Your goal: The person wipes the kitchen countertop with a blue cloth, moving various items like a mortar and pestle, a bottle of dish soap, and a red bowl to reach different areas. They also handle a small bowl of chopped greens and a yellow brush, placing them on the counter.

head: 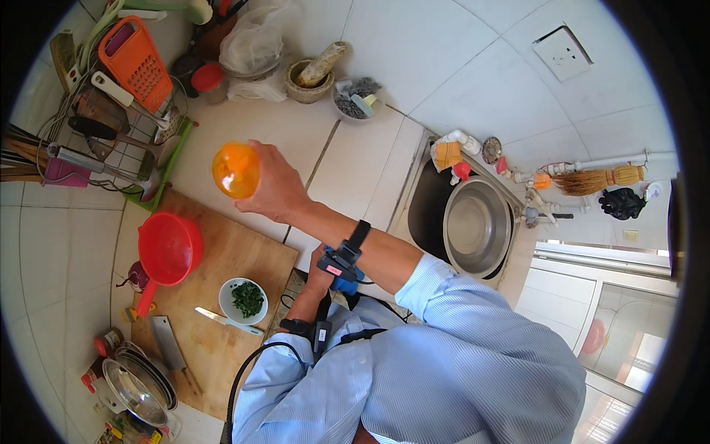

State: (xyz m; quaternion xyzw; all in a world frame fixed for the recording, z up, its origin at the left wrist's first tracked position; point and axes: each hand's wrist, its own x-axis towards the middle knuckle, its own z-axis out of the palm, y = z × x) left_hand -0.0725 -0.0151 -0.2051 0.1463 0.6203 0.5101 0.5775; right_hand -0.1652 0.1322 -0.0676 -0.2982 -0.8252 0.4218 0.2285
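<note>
My right hand (pixel 277 180) grips a rounded, translucent orange plastic container (pixel 236 170) above the countertop. My left hand (pixel 318 275) is low, close to my body, beside a blue object (pixel 346 284). The right forearm and its strapped wrist device cover much of both, so its grasp is unclear. Nearest to that hand, on the wooden cutting board (pixel 244 241), stands a white bowl (pixel 226 297) of chopped greens (pixel 247 299). A small knife (pixel 244 327) lies against the bowl's near side. Farther left are a red plastic ladle (pixel 169 250) and a cleaver (pixel 168 343).
A wire rack of utensils (pixel 150 125) with an orange grater (pixel 136 64) fills the far left corner. Along the wall sit a stone mortar (pixel 308 91) and a bowl of steel scourers (pixel 355 100). A metal basin (pixel 477 222) rests in the sink (pixel 424 205). Stacked pans (pixel 138 388) stand lower left.
</note>
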